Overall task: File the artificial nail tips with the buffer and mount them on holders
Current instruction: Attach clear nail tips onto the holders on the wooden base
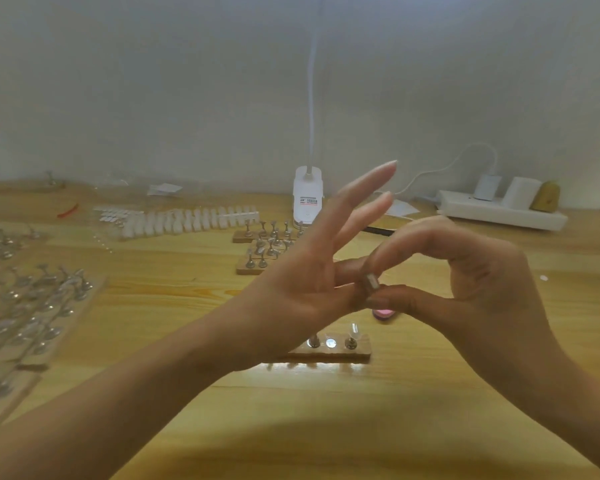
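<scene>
Above the middle of the light wooden table [326,427] the left hand [302,289] and the right hand [482,282] met at a small greyish-white piece [371,284]. It was too small to tell whether it was a nail tip or a buffer. The left thumb and forefinger pinched it from one side, while two other left fingers stood straight towards 12 o'clock. The right hand was curled, with its forefinger and thumb gripping the same piece. Just under the right thumb, on the table, lay a small pink round object [383,312]. At 6 o'clock of the hands was a short wooden strip [340,355] that carried a clear nail tip [354,329] upright on a metal holder [350,342]. A long row of white nail tips [187,220] lay at 10 o'clock, and a white clip lamp base [307,199] stood at 12 o'clock.
</scene>
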Demonstrator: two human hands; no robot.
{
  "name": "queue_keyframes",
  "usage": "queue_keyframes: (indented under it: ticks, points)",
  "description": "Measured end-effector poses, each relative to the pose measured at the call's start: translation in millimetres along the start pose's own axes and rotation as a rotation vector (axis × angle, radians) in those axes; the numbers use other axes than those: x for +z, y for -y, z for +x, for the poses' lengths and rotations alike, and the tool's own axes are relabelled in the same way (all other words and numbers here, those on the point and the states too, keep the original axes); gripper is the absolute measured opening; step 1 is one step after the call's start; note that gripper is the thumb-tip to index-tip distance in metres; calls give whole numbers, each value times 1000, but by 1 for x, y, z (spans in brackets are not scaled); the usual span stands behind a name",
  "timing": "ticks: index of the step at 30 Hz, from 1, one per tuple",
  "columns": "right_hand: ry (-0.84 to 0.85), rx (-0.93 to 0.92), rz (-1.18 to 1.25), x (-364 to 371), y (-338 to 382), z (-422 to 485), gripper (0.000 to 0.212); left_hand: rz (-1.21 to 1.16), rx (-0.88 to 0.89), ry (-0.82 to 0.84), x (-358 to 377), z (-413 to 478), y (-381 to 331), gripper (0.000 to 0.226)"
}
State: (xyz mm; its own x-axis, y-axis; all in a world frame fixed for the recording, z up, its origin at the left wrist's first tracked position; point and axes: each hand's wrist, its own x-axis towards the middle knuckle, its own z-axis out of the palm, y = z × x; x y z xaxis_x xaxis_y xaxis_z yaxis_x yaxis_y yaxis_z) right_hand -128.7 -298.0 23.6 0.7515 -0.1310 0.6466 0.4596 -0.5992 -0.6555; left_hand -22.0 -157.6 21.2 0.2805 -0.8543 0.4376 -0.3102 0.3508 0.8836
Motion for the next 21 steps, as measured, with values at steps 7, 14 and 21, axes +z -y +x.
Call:
queue_keyframes:
  ticks: [7,14,21]
  points:
    - [-81,-9,-74,-5,-3,1,23,3,-83,-216,-3,-5,8,12]
    - [-118,-24,21,-2,-2,0,21,-95,-21,-240,4,-6,7,6]
    - [-149,-39,64,-11,1,6,17,-129,-21,-254,10,-5,3,14]
